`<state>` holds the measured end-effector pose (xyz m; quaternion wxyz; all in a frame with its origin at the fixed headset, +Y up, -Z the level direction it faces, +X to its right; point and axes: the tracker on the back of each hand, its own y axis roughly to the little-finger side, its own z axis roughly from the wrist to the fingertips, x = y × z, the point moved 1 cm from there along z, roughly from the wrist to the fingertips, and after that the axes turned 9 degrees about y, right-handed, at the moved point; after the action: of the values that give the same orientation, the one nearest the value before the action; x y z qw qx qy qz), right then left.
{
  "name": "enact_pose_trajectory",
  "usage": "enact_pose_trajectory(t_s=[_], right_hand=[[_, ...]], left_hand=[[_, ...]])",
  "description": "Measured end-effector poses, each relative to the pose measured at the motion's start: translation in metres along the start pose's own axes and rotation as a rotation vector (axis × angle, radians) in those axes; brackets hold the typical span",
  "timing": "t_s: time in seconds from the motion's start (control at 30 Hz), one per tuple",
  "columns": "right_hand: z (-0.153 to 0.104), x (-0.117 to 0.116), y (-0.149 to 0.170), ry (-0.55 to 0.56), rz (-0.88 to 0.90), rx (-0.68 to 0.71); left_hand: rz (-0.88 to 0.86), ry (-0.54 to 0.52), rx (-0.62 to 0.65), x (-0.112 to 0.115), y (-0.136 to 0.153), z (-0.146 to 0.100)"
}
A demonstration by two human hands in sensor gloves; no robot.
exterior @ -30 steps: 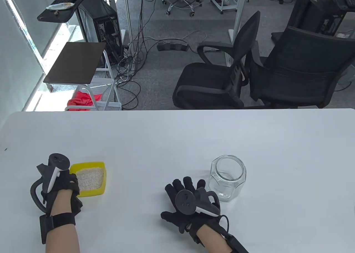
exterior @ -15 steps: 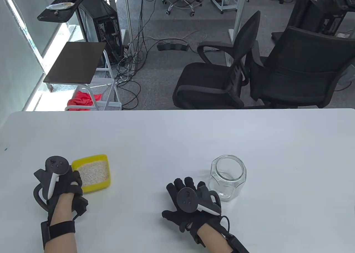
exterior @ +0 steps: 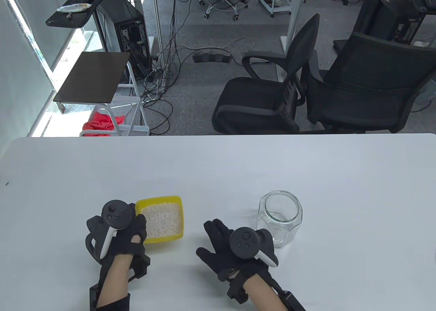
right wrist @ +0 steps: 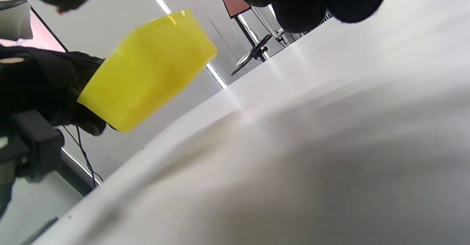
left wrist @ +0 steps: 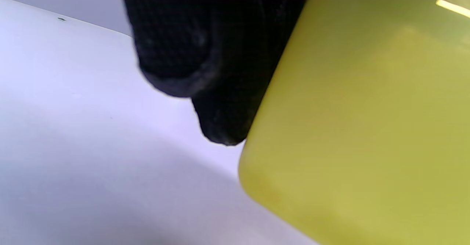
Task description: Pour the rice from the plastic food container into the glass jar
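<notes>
My left hand (exterior: 131,234) grips the yellow plastic container (exterior: 162,219) by its near-left side and holds it above the table; it is full of white rice (exterior: 160,219). The left wrist view shows its yellow wall (left wrist: 367,127) with my gloved fingers (left wrist: 205,65) against it. The right wrist view shows the container (right wrist: 147,70) lifted clear of the table. The empty glass jar (exterior: 280,218) stands upright, lidless, to the right. My right hand (exterior: 221,244) lies flat on the table, fingers spread, just left of the jar and not touching it that I can see.
The white table (exterior: 218,168) stretches far and right of the jar. Two black office chairs (exterior: 272,96) stand beyond the far edge. A small side table (exterior: 92,77) and cables are on the floor at the back left.
My left hand has lifted the container and carried it to the right, toward the jar. My right hand has shifted slightly right and nearer the jar.
</notes>
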<state>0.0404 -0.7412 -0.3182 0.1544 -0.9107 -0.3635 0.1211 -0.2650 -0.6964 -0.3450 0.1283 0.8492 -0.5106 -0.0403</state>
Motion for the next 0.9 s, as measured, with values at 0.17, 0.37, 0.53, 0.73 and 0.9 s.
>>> enact_pose_trajectory(t_s=[0.17,0.37,0.53,0.73,0.9], right_hand=[[-0.002,0.001,0.009,0.060,0.171,-0.093],[-0.004,0.000,0.023,0.098,0.309,-0.233],[-0.006,-0.006,0.036,0.080,0.476,-0.334],[-0.006,-0.010,0.040,0.059,0.564,-0.365],[-0.007,-0.012,0.039,0.103,0.647,-0.379]], left_hand=[[0.011,0.007,0.075,0.020,-0.028,-0.020],[-0.103,0.109,0.147,0.044,-0.040,-0.029],[-0.142,0.134,0.167,0.049,-0.039,-0.031],[-0.170,0.126,0.196,0.048,-0.040,-0.041],[-0.230,0.165,0.224,0.050,-0.034,-0.039]])
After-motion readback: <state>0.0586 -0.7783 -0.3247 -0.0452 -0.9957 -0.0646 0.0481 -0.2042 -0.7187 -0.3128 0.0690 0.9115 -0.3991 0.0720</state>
